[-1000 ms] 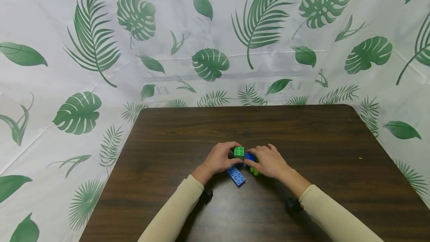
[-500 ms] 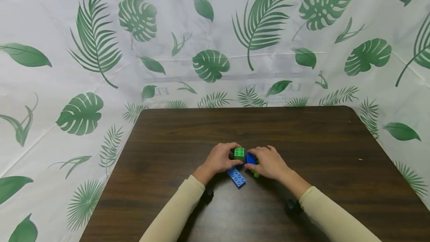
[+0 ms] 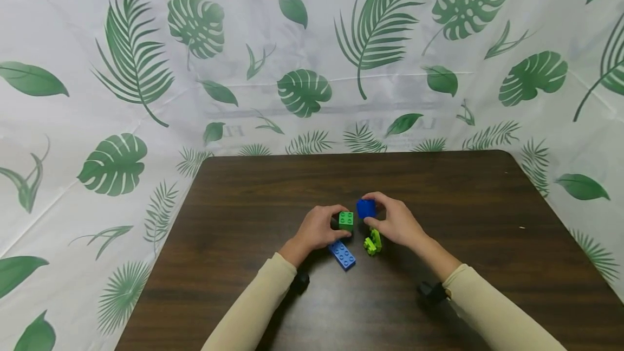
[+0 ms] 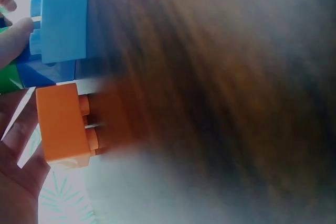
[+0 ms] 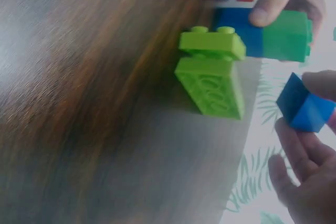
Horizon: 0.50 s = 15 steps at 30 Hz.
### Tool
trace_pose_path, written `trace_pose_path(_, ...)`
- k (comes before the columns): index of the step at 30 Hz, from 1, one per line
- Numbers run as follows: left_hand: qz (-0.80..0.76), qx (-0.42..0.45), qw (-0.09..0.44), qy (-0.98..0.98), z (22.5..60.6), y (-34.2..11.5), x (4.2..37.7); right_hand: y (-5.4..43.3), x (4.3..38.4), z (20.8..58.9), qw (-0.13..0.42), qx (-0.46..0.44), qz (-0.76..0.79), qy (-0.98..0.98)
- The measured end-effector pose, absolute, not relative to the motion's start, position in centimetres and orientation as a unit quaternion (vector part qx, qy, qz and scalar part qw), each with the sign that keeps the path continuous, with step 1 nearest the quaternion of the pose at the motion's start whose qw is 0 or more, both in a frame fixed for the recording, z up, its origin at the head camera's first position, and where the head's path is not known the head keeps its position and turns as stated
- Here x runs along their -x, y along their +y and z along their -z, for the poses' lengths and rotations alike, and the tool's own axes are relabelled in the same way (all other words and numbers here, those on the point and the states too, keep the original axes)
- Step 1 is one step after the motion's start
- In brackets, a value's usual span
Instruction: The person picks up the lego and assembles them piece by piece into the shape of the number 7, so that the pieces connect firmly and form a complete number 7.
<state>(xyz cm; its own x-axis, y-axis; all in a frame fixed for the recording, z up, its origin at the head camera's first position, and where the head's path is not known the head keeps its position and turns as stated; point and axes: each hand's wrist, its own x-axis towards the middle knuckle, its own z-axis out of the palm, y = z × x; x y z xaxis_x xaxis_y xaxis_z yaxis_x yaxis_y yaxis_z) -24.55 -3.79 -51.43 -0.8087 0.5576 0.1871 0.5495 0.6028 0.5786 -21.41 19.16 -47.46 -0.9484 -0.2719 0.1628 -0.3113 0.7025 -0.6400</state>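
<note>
My left hand grips a stack of toy building bricks: a green brick above a dark blue brick. In the head view that blue brick is hidden. With thumb and fingertips, my right hand pinches a separate blue brick, tilted and off the table in the right wrist view. Two joined lime-green pieces stand on the table below the right hand. A lighter blue brick lies just in front of the left hand. Beside the left fingers sits an orange brick, hidden in the head view.
The dark wood-grain table spreads out around both hands. Behind it hangs a white sheet printed with green leaves. Black straps with small devices are worn on both wrists.
My right hand has moved away toward the table's far side, lifting the blue brick from beside the stack and uncovering the lime-green pieces. The left hand keeps its place on the stack.
</note>
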Motion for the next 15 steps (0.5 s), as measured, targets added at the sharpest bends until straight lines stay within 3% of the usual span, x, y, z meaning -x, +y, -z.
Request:
trace_pose_path(8, -0.320, -0.306, 0.012, 0.896, 51.6, -3.7, 24.7, 18.2, 21.3, 46.4, 0.042, -0.177, -0.460, -0.869)
trace_pose_path(15, -0.329, -0.310, 0.004, 0.892, 51.8, -3.9, 24.8, 16.9, 20.9, 46.1, 0.040, -0.230, -0.420, -0.877)
